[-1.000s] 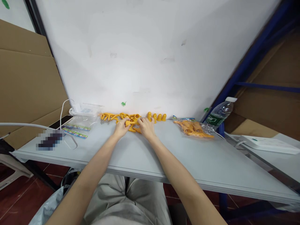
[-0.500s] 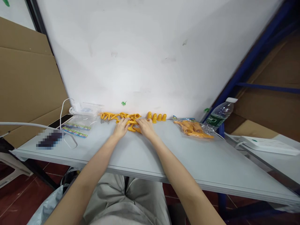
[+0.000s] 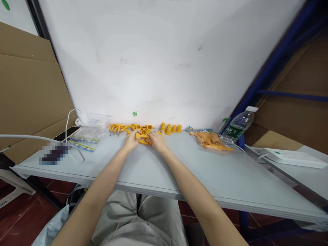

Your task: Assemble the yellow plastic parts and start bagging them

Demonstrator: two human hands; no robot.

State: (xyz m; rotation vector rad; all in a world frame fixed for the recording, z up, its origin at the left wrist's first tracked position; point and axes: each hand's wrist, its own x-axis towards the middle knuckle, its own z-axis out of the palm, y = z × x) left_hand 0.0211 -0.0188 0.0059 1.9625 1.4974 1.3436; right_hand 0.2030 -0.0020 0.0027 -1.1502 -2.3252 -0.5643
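At the back of the table my left hand [image 3: 131,141] is closed on an orange-yellow plastic piece [image 3: 141,136], gripping it by its left end. My right hand [image 3: 157,140] is curled round the other side of the same piece, its fingers partly hiding it. More yellow plastic parts [image 3: 148,127] with round cup-like openings lie just behind and between the hands, and another yellow piece [image 3: 144,141] rests in front. Left of them are branching yellow parts [image 3: 118,127] with small silvery metal bits [image 3: 114,133]. Several yellow cups [image 3: 168,129] stand upside down in a row by my right hand.
Clear bags with coloured headers [image 3: 84,141] and a white cable [image 3: 67,126] lie at left, near a blurred dark object [image 3: 54,153]. A bag of orange parts [image 3: 211,140] and a leaning water bottle [image 3: 239,125] are at right. A white wall [image 3: 164,68] rises behind.
Both hands stay at the yellow parts. The fingers have shifted slightly on the plastic piece, leaving more of it and the cups behind visible. The view has tilted a little.
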